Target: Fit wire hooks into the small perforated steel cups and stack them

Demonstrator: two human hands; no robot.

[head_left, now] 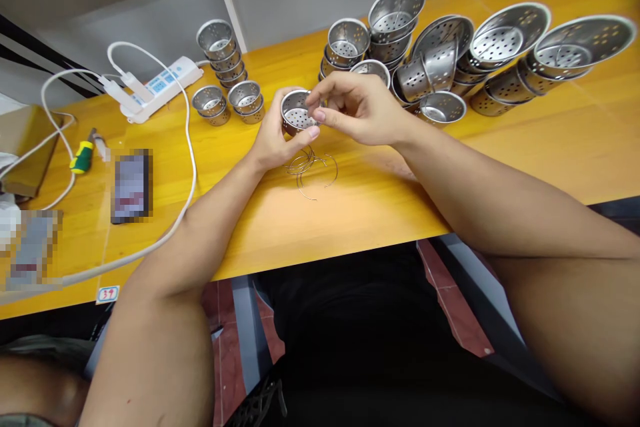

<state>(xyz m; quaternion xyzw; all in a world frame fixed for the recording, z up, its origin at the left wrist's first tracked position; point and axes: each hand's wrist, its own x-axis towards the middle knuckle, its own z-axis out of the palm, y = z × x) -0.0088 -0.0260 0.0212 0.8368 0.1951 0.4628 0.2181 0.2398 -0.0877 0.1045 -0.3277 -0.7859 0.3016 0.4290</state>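
Observation:
My left hand (277,130) is wrapped around a small perforated metal cup (296,113), its open top tilted toward me. At the cup's right rim, the thumb and forefinger of my right hand (355,107) are pinched together. Whatever lies between those fingertips is too small to make out. Several thin wire rings (313,167) lie on the yellow table (340,220) just below the cup, some overlapping.
Stacks of perforated cups (220,47) stand at the back left, with larger stacks (510,40) at the back right. On the left are a power strip (165,90) with white cables, a screwdriver (83,157) and a blurred phone (131,185). One cable passes by my left forearm.

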